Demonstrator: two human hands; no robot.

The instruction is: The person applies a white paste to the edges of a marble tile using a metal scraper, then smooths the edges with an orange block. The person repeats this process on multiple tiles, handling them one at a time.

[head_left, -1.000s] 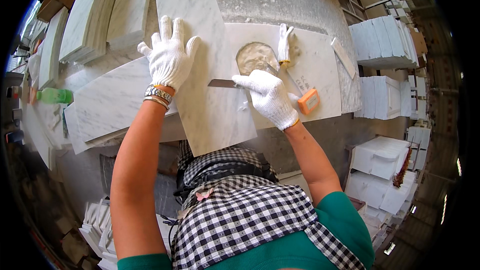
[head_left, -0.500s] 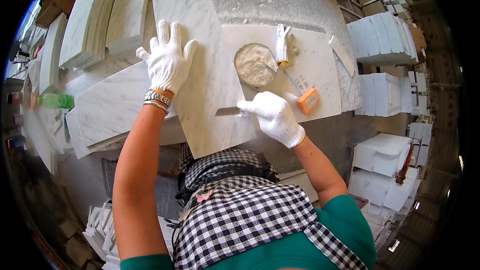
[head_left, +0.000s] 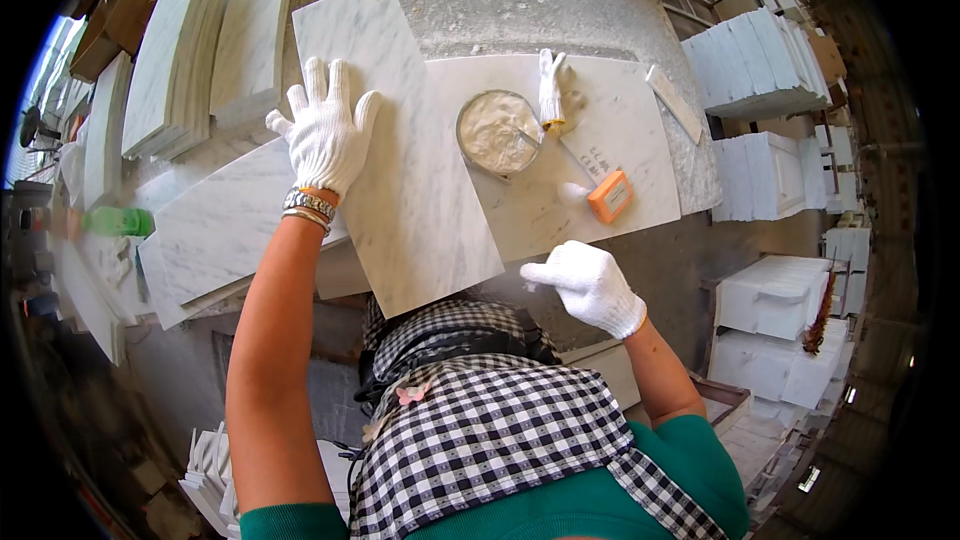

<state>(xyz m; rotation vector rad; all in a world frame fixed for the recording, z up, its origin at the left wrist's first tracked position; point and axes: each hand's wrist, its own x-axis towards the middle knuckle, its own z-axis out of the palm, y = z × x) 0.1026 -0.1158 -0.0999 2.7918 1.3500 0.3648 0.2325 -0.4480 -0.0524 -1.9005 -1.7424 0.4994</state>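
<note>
A long grey-veined white marble slab point(head_left: 420, 180) lies at an angle before me. My left hand point(head_left: 328, 140), in a white knitted glove, rests flat on it with fingers spread. My right hand point(head_left: 585, 288), gloved alike, is closed off the slab's near right corner. Half a second ago a flat grey scraper blade stuck out of it; now that blade hardly shows. Right of the slab, a round tub of cream-coloured paste point(head_left: 498, 132) stands on another marble slab point(head_left: 640, 150). Beside it lie a loose white glove point(head_left: 551, 90) and an orange box point(head_left: 611, 197).
Stacked marble slabs point(head_left: 170, 60) stand at the far left, near a green bottle point(head_left: 118, 221). Another slab point(head_left: 235, 210) lies left of my hand. A narrow white strip point(head_left: 675, 103) rests at the right. Stacks of white pieces point(head_left: 755, 65) stand further right, beside the table.
My right hand has drawn back from the slab, toward me and to the right, and the grey blade has left the slab's surface. My left hand still lies on the slab.
</note>
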